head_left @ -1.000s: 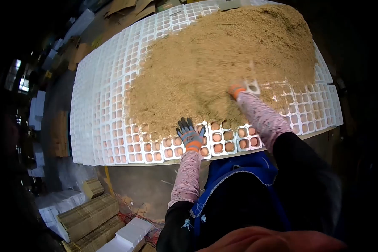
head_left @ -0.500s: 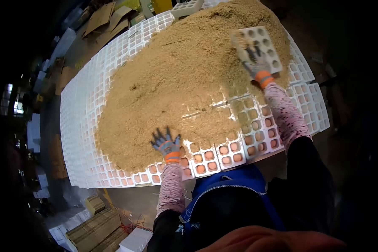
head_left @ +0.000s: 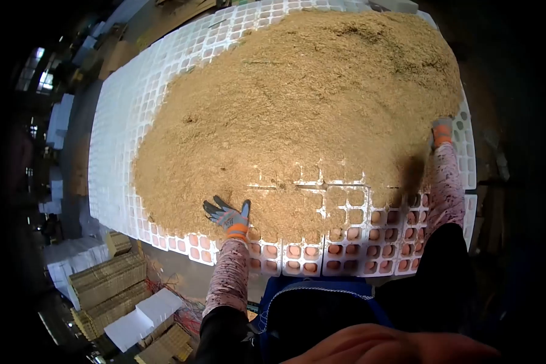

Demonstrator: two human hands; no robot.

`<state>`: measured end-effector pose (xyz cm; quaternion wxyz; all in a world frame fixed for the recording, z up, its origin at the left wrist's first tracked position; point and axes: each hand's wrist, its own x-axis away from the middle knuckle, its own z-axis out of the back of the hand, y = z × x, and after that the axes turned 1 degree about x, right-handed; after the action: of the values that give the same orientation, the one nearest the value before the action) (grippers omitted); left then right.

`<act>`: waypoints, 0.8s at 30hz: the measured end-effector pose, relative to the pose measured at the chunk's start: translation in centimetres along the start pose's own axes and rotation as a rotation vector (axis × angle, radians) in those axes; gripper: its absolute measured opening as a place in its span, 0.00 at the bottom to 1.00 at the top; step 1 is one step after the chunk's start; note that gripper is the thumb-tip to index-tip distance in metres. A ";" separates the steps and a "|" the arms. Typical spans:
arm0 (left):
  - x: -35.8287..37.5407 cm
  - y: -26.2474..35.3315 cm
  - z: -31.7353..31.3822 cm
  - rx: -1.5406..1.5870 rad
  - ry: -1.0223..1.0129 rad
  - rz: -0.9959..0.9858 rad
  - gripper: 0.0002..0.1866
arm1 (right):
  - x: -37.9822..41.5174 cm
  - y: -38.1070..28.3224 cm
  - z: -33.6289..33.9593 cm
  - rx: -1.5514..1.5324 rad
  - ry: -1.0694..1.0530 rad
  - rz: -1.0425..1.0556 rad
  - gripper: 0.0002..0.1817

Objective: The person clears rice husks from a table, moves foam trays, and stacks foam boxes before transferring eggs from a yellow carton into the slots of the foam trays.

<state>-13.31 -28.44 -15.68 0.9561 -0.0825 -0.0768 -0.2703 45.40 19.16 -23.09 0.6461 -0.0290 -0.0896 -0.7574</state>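
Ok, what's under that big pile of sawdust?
White compartment trays run beneath the sawdust pile. Uncovered cells at the near edge hold eggs. Whatever lies under the heap itself is hidden.

1 large heap of sawdust (head_left: 297, 115) lies over many white cell trays (head_left: 121, 139), too many to count. 2 gloved hands show: the left (head_left: 227, 215) and the right (head_left: 441, 132). Eggs (head_left: 294, 250) fill the near cells, uncounted.
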 end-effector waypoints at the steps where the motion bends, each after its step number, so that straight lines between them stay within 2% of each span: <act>1: 0.3 -0.1 0.6 0.002 -0.004 0.001 0.63 | 0.8 -2.9 -0.3 -0.003 0.012 0.021 0.31; 5: 0.8 -0.5 0.7 -0.051 -0.024 0.018 0.63 | 7.1 -17.8 -0.4 -0.032 0.043 0.214 0.35; 8: 2.0 -1.5 -0.1 0.082 0.060 -0.023 0.62 | 15.8 -30.2 2.0 -0.097 0.063 0.545 0.39; 11: 3.0 -3.9 -0.1 0.297 0.159 -0.055 0.59 | 24.1 -33.7 5.4 -0.222 0.106 0.875 0.42; 12: 2.7 -5.5 -0.9 0.316 0.161 -0.019 0.59 | 26.0 -32.5 6.4 -0.283 0.141 0.937 0.43; 14: 2.2 -10.6 -2.4 0.651 0.350 -0.222 0.57 | 28.4 -27.9 7.7 -0.409 0.226 0.963 0.46; 15: 2.3 -13.2 -2.3 0.670 0.360 -0.197 0.57 | 28.9 -25.0 8.1 -0.447 0.273 0.935 0.47; 17: 2.4 -18.6 -0.7 0.141 0.139 -0.049 0.55 | 28.0 -17.0 6.5 -0.425 0.362 0.769 0.49; 18: 3.0 -20.9 0.6 0.098 0.058 0.040 0.53 | 26.8 -12.4 4.1 -0.388 0.424 0.651 0.51; 19: 3.0 -23.7 0.0 0.098 0.026 0.077 0.53 | 28.0 -8.4 5.0 -0.420 0.341 0.479 0.50; 20: 3.1 -26.5 -0.8 0.098 -0.007 0.113 0.53 | 30.3 -5.8 5.4 -0.818 0.285 0.529 0.49; 21: 2.9 -28.9 -1.9 0.062 -0.097 0.048 0.51 | 29.7 -2.9 2.7 -0.525 0.375 0.404 0.46; 22: 2.6 -30.8 -4.9 0.088 -0.099 -0.028 0.49 | 29.0 0.1 -0.2 -0.231 0.435 0.271 0.42; 24: 2.9 -31.8 -9.0 0.107 0.085 -0.048 0.47 | 30.8 0.1 -2.6 -0.235 0.190 0.061 0.38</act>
<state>-26.80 -58.44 -20.19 0.9549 -0.0178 -0.0526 -0.2917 40.64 -11.32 -20.68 0.6665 -0.0357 0.0621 -0.7421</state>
